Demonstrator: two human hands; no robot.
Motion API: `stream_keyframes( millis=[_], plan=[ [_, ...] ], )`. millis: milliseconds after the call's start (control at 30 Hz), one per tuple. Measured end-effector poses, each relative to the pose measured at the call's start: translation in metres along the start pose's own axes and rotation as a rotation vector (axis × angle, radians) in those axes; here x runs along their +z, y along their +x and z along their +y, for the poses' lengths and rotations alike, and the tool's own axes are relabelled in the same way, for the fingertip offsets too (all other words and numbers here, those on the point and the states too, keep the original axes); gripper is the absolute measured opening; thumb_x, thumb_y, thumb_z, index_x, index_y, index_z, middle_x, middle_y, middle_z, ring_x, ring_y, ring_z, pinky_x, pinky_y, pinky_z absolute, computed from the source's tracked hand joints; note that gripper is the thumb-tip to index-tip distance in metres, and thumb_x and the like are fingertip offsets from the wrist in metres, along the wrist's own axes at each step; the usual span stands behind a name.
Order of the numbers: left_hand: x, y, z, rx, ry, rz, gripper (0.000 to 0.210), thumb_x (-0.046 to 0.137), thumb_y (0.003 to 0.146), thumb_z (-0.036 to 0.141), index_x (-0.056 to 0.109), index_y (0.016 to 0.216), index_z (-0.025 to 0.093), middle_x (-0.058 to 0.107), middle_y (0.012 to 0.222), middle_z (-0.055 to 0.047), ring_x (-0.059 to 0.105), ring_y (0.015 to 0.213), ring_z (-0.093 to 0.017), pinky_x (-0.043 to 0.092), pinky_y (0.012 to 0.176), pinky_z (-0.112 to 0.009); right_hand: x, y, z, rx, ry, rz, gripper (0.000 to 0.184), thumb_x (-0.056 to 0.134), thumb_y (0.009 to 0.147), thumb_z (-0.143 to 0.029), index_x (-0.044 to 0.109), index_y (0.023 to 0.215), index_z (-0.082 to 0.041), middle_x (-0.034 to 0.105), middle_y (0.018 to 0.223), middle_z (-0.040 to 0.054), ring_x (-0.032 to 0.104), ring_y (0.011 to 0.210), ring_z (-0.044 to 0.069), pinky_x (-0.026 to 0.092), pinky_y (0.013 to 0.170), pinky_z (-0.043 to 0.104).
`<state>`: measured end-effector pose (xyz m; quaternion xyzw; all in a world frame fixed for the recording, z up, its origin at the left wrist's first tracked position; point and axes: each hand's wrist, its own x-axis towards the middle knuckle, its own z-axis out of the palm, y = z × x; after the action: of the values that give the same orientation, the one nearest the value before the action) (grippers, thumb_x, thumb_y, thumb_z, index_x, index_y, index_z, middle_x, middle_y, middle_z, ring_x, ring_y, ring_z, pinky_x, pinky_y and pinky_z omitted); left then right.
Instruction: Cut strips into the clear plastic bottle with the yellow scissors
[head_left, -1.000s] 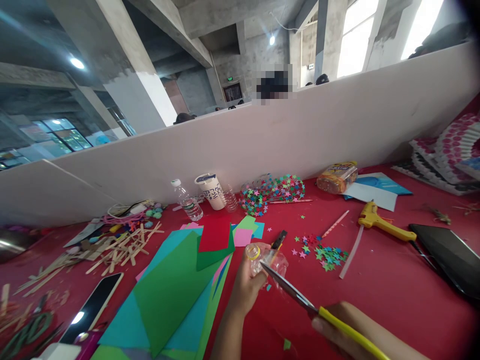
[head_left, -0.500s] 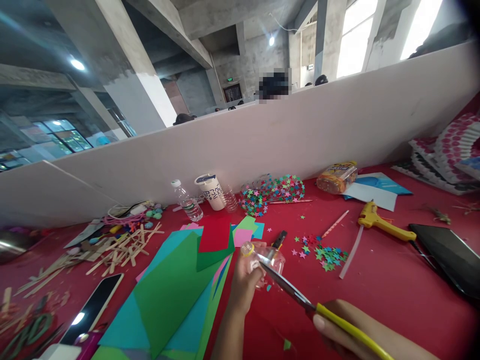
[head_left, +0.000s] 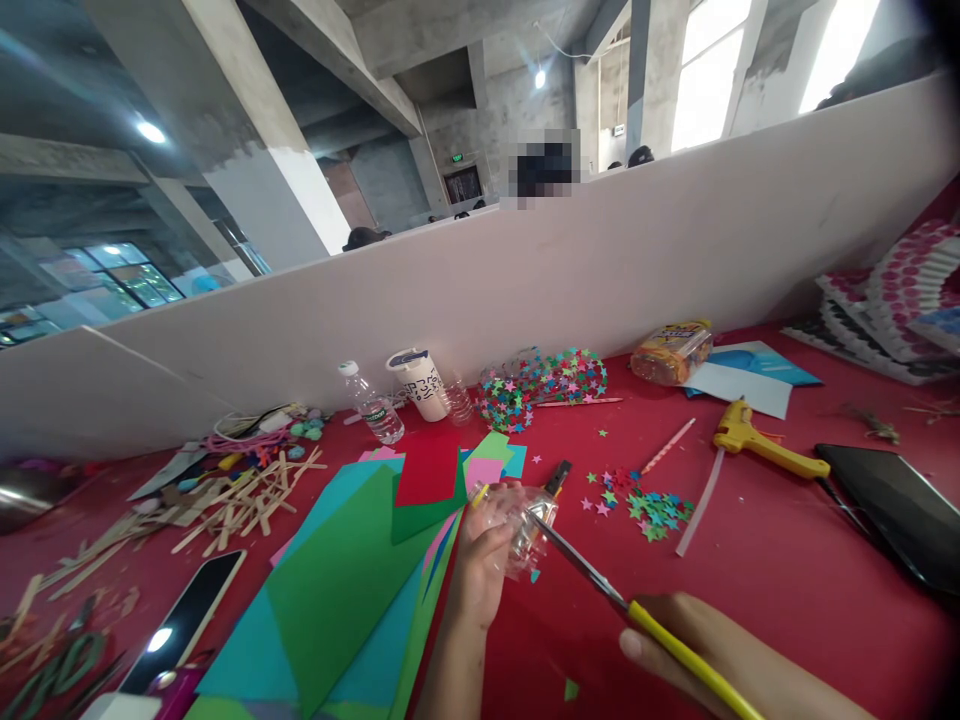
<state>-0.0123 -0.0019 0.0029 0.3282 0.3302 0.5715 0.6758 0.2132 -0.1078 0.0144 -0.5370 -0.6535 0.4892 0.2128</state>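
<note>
My left hand (head_left: 484,560) is closed around a clear plastic bottle piece (head_left: 531,545), its neck with a yellow ring pointing up and left. My right hand (head_left: 682,640) grips a pair of scissors (head_left: 585,567) with yellow handles. The blades reach leftward, and their tips are at the plastic; whether they are inside or against it I cannot tell. A utility knife (head_left: 559,478) with a black end lies just behind the bottle piece. Sheets of coloured paper (head_left: 345,570) spread out to the left of my left hand.
Small paper stars (head_left: 660,515) lie right of centre. A yellow glue gun (head_left: 772,445) and a black tablet-like object (head_left: 892,510) are farther right. Wooden sticks (head_left: 259,500) and a phone (head_left: 187,615) lie left. A water bottle (head_left: 375,410) and a cup (head_left: 420,385) stand before the partition (head_left: 450,290).
My left hand has turned the bottle piece, its neck now tipping farther left. The scissors look more closed, their tips slightly lower and to the right on the plastic.
</note>
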Motion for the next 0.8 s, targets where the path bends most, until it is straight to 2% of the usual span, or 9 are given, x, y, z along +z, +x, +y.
stream_keyframes(
  millis=[133, 233, 333, 467, 667, 800],
  plan=[
    [0.0, 0.002, 0.004, -0.024, -0.006, 0.047, 0.039, 0.073, 0.061, 0.019, 0.071, 0.099, 0.019, 0.073, 0.111, -0.009, 0.062, 0.119, -0.031, 0.044, 0.105, -0.045, -0.006, -0.003, -0.005, -0.058, -0.02, -0.037, 0.047, 0.054, 0.095, -0.062, 0.06, 0.08, -0.019, 0.064, 0.077, -0.0013, 0.053, 0.066, 0.016, 0.041, 0.059, 0.021],
    [-0.003, 0.004, 0.007, -0.04, -0.009, 0.112, 0.035, 0.076, 0.064, 0.026, 0.072, 0.097, 0.017, 0.073, 0.111, -0.011, 0.065, 0.114, -0.031, 0.05, 0.096, -0.042, -0.01, -0.006, -0.003, -0.101, -0.112, -0.044, 0.045, 0.051, 0.096, -0.062, 0.064, 0.087, -0.019, 0.068, 0.08, 0.0017, 0.06, 0.068, 0.019, 0.044, 0.06, 0.023],
    [-0.007, 0.006, 0.006, -0.039, -0.014, 0.144, 0.034, 0.077, 0.069, 0.031, 0.071, 0.099, 0.017, 0.073, 0.113, -0.013, 0.065, 0.113, -0.031, 0.052, 0.091, -0.04, -0.011, -0.006, -0.001, -0.053, -0.174, -0.043, 0.049, 0.047, 0.097, -0.063, 0.066, 0.089, -0.018, 0.073, 0.085, 0.0069, 0.066, 0.072, 0.023, 0.047, 0.063, 0.026],
    [-0.009, 0.006, 0.005, -0.034, -0.056, 0.107, 0.033, 0.073, 0.067, 0.024, 0.073, 0.099, 0.016, 0.074, 0.112, -0.012, 0.069, 0.104, -0.029, 0.051, 0.094, -0.042, -0.013, -0.004, -0.001, 0.014, -0.183, -0.016, 0.049, 0.051, 0.095, -0.063, 0.07, 0.087, -0.018, 0.076, 0.086, 0.0093, 0.07, 0.073, 0.026, 0.049, 0.064, 0.029],
    [-0.003, 0.004, 0.009, -0.06, -0.105, 0.11, 0.031, 0.069, 0.069, 0.024, 0.073, 0.098, 0.014, 0.075, 0.108, -0.012, 0.068, 0.106, -0.028, 0.046, 0.102, -0.042, -0.015, -0.005, -0.001, 0.05, -0.069, 0.003, 0.062, 0.05, 0.089, -0.074, 0.073, 0.085, -0.017, 0.075, 0.081, 0.0073, 0.067, 0.071, 0.024, 0.049, 0.063, 0.027],
    [-0.001, 0.002, 0.007, -0.084, -0.047, 0.097, 0.034, 0.072, 0.067, 0.024, 0.072, 0.1, 0.016, 0.074, 0.11, -0.011, 0.068, 0.107, -0.028, 0.047, 0.099, -0.042, -0.016, -0.009, -0.008, 0.059, 0.1, -0.049, 0.064, 0.047, 0.086, -0.081, 0.064, 0.08, -0.019, 0.064, 0.074, 0.0, 0.057, 0.063, 0.016, 0.043, 0.054, 0.021]
  ],
)
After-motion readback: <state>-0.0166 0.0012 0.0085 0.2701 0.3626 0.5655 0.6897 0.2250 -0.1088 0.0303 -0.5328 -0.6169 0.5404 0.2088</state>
